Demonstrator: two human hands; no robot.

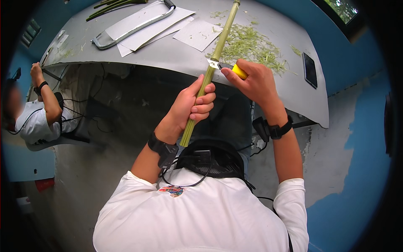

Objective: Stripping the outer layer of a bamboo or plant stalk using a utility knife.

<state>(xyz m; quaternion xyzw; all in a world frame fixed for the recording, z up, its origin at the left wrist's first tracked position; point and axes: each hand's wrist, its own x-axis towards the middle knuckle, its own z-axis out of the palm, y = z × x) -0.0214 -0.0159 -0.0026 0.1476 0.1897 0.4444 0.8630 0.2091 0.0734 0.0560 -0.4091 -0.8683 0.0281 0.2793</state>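
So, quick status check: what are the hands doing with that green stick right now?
Left hand gripping green stalk. Right hand holds yellow-handled knife, blade against stalk. Green shavings piled on grey table. Nothing blocking.

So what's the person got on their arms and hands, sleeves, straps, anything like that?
Both hands are bare, no gloves. The left hand and the right hand each have a black strap at the wrist carrying a small black box-like unit. A thin black cable runs from the left unit toward the chest. Short white sleeves end above the elbows; the forearms are uncovered.
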